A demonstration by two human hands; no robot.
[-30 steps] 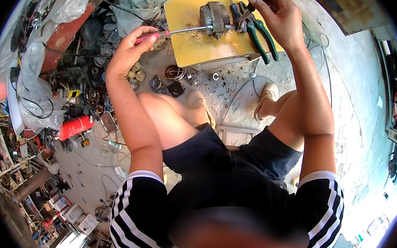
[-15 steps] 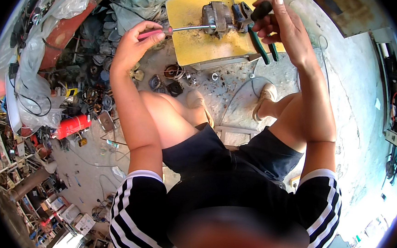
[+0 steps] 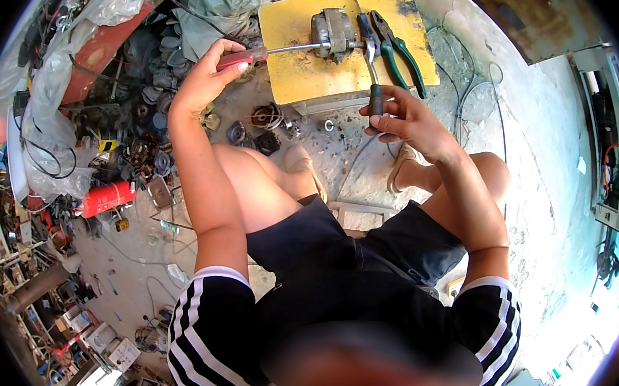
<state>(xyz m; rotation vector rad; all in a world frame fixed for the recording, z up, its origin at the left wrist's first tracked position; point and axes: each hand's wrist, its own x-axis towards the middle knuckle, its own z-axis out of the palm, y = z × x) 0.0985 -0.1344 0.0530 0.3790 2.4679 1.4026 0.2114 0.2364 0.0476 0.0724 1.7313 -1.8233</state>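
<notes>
My left hand grips a screwdriver by its red handle. The screwdriver's shank reaches right to the left side of a small metal motor on a yellow board. In my right hand is a ratchet-like tool with a dark handle. Its shiny metal head lies by the shaft end on the motor's right side; whether they touch I cannot tell. Just right of that head lie pliers with green handles. A blue-handled screwdriver rests between the motor and the pliers.
Loose motor parts and a metal ring litter the floor before the board. Left of it are heaped scrap, plastic sheeting and a red cylinder. A cable runs along the floor on the right.
My right hand has come down toward me with the dark-handled tool, uncovering the pliers. My left hand stays nearly in place, the screwdriver still at the motor.
</notes>
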